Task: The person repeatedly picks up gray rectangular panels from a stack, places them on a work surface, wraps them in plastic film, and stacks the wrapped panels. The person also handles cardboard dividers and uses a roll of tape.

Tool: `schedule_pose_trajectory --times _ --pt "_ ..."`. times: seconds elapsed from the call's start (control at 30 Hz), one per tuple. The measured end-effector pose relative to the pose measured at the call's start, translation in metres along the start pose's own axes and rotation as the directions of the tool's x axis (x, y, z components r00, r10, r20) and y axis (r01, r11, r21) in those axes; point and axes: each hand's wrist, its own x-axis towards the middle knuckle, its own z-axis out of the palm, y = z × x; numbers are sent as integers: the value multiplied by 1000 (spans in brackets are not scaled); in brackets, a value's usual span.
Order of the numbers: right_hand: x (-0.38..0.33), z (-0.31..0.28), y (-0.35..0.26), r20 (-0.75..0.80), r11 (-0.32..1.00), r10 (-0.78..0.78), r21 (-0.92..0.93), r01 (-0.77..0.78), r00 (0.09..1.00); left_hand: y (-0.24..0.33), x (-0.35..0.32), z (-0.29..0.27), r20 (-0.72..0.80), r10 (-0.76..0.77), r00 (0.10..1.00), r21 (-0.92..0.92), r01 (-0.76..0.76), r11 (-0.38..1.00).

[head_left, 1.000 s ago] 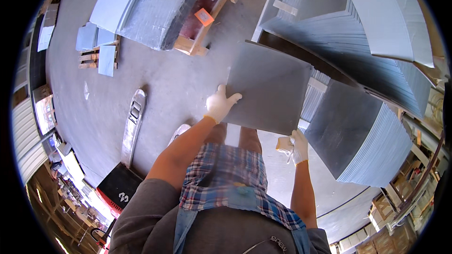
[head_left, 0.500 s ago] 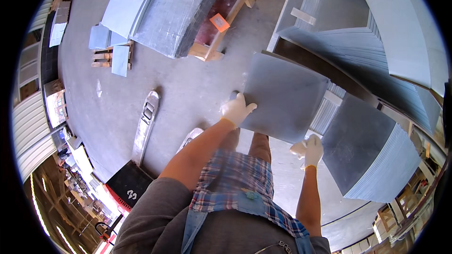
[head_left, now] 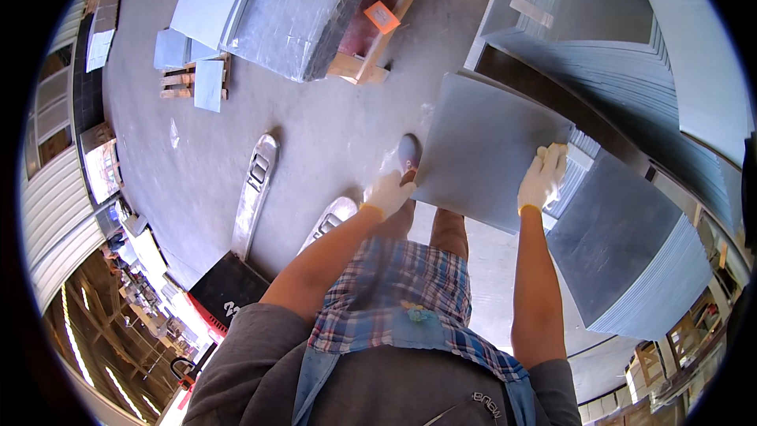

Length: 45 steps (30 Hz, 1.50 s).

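Note:
A large grey flat sheet lies level in front of me, on or above other sheets at its far edge. My left hand, in a pale glove, is at its near left edge, thumb at the rim and fingers partly hidden. On the sheet's right side rests my right hand, gloved too, its fingers stretched away from me near the right edge. Beside it runs a pale strip bundle, then a stack of grey sheets with light-blue edges.
A taller sheet stack stands at the far right. At the far left is a plastic-wrapped stack beside a wooden frame with an orange card. Pallet jack forks lie on the floor left. A small pallet stands beyond.
My right hand has moved up and away from me, from beside the sheet's near right corner onto its right side. My left hand has slid back toward the sheet's left rim.

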Motion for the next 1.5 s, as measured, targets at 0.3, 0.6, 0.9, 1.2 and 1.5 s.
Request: schedule_pose_trajectory --times 0.3,0.6,0.9,1.2,1.5 --pt "-18 53 -113 271 717 -662 -46 696 699 -93 -26 68 240 206 949 -16 -208 978" --pt "-124 0 21 323 687 -715 165 707 620 -50 -33 44 178 166 970 -84 -154 985" --pt "-10 -168 15 255 862 -181 -425 278 950 -37 -22 98 589 170 790 -453 148 879" --pt "103 -321 15 162 577 -279 -760 300 947 218 -160 89 814 463 350 -546 189 816" --pt "97 -320 -11 337 331 -69 -880 340 939 306 -211 177 838 496 227 -474 753 457"
